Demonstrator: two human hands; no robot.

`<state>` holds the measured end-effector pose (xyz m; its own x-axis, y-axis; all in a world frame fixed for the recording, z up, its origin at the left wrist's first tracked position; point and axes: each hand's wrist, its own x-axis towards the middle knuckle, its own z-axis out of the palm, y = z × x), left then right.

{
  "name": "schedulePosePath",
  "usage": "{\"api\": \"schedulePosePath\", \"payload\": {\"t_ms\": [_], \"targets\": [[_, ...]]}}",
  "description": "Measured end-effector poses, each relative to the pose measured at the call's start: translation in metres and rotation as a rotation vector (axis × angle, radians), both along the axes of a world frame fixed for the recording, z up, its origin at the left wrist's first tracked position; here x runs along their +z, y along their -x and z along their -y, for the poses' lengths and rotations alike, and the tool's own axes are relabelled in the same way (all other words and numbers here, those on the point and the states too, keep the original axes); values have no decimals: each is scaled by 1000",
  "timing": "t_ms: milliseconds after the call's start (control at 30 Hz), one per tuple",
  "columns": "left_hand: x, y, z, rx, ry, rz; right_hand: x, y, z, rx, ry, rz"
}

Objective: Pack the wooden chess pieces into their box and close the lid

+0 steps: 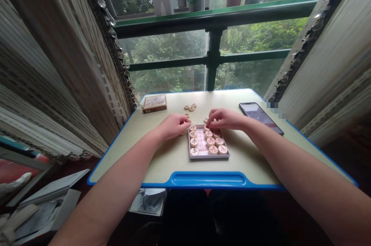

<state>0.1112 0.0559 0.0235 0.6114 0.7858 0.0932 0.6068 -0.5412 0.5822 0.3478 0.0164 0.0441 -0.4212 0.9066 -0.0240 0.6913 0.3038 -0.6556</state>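
Observation:
A shallow white box (209,157) lies on the small table, holding round wooden xiangqi pieces in columns. Black-marked pieces (194,141) line its left side. Red-marked pieces (211,141) fill two columns at its right, and a red-lined strip shows between them. At the box's far left corner, my left hand (174,125) is closed, its fingertips pinched at a xiangqi piece that is partly hidden. My right hand (222,118) reaches over the far right part, with thumb and fingers on a xiangqi piece (206,128) at the top of the red column.
Several loose pieces (191,108) lie beyond the box. A flat brown box (155,103) sits at the table's back left, and a phone (261,117) at the right. The table (162,161) has a blue rim. Curtains and a green-framed window surround it.

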Motion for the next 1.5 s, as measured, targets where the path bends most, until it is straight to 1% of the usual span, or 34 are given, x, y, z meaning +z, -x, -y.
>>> {"api": "schedulePosePath", "payload": {"t_ms": [133, 233, 300, 367, 433, 467, 533, 600, 767, 1133, 1200, 1367, 1500], "targets": [[-1, 0, -1, -13, -16, 1, 0, 0, 1, 20, 5, -4], [0, 0, -1, 4, -42, 18, 0, 0, 0, 6, -5, -17], [1, 1, -2, 50, -76, 45, 0, -2, 0, -40, -31, -1], [2, 4, -6, 131, -134, 101, 0, -4, -1, -115, -44, 35], [3, 7, -11, 225, -192, 187, 0, -6, -1, -169, -14, 62], [4, 9, -13, 263, -211, 228, 1, -7, -1, -176, 12, 74], [3, 12, -18, 299, -229, 270, 1, -9, -1, -162, 59, 92], [1, 13, -22, 297, -225, 252, 1, -9, -2, -146, 80, 102], [-3, 13, -23, 294, -205, 177, 0, -10, -3, -126, 68, 110], [0, 11, -18, 258, -215, 155, 0, -12, -3, -124, 61, 75], [-1, 10, -18, 252, -213, 143, 1, -14, -3, -129, 83, 68], [-3, 10, -18, 211, -207, 88, 5, -20, -3, -137, 204, 50], [-1, 10, -15, 206, -213, 74, 4, -22, -2, -158, 233, 28]]}}
